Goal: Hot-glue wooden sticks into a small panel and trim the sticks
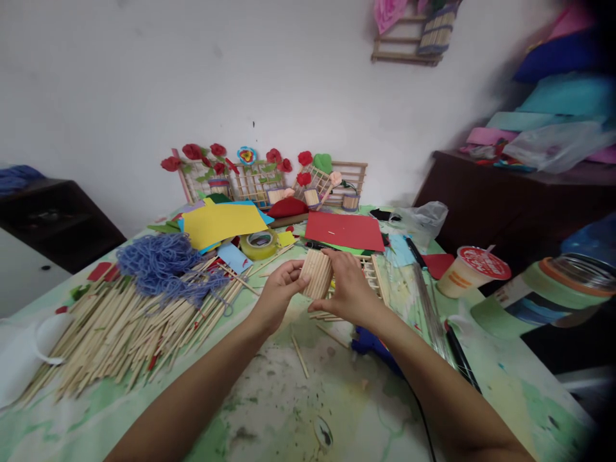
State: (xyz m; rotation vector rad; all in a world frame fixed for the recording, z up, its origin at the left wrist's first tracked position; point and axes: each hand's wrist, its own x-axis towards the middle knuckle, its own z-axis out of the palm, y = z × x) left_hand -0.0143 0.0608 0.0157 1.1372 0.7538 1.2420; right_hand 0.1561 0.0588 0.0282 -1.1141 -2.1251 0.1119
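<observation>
Between my two hands, above the table, is a small holder made of short wooden sticks set side by side. My left hand pinches its left edge with thumb and fingers. On the other side, my right hand grips the top and right side, fingertips at the upper edge and thumb low. Behind my right hand a stick lattice frame lies partly hidden. Loose short sticks rest on the table below. Under my right forearm sits a blue tool with a black cord, possibly a glue gun, partly covered.
Left are a heap of wooden sticks, blue yarn and a white mug. Tape, yellow paper and red paper lie behind. Stick racks with paper flowers line the wall. Right stand a drink cup and a jar.
</observation>
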